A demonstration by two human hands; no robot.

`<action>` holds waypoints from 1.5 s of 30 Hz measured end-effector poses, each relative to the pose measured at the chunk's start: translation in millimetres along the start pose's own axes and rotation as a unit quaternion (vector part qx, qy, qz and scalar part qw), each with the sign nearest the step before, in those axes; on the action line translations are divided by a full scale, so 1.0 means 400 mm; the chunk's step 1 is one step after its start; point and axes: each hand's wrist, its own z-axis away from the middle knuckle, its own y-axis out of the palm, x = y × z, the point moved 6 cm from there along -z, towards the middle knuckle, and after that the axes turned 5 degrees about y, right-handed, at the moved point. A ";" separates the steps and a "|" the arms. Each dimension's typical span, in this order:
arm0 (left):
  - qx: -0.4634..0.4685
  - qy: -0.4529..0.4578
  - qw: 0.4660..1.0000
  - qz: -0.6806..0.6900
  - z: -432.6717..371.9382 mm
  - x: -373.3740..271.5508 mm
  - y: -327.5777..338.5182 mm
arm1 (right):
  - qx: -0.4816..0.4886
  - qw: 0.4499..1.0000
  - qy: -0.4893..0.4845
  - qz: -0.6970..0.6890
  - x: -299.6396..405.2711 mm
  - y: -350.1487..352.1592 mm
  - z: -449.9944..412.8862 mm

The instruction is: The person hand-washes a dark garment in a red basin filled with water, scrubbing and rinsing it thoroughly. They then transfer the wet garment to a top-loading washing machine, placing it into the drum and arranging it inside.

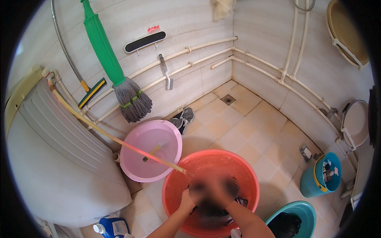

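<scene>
Both my arms reach down into a large red plastic basin [253,190] holding water and dark wet cloth [220,212]. My left hand [187,198] is at the left inside of the basin, against the dark cloth. My right hand [221,196] is near the basin's middle, its fingers lost in a blurred patch. That blur also hides the left fingertips, so whether either hand grips the cloth cannot be seen. A yellowish hose [134,148] comes from the upper left, its end over the basin just above my hands.
A pink basin [126,172] with water and a brush touches the red one's left side. A teal basin [311,212] with dark cloth is at lower right, below a blue bucket [309,181]. A blue bottle [110,227] stands lower left, near the washing machine [59,166].
</scene>
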 end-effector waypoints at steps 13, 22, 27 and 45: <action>0.104 0.040 0.960 0.258 0.078 -0.239 -0.033 | -0.063 0.811 0.062 -0.578 -0.033 -0.113 -0.056; -0.059 -0.024 0.936 -0.347 -0.008 0.164 -0.062 | 0.032 0.985 0.164 0.044 -0.081 0.055 -0.086; 0.036 0.047 0.803 -0.593 -0.025 0.269 -0.036 | -0.023 0.989 0.013 0.146 -0.062 0.284 -0.047; -0.152 0.213 0.922 -0.284 -0.027 0.233 -0.096 | -0.075 0.861 0.034 -0.501 -0.102 0.163 -0.158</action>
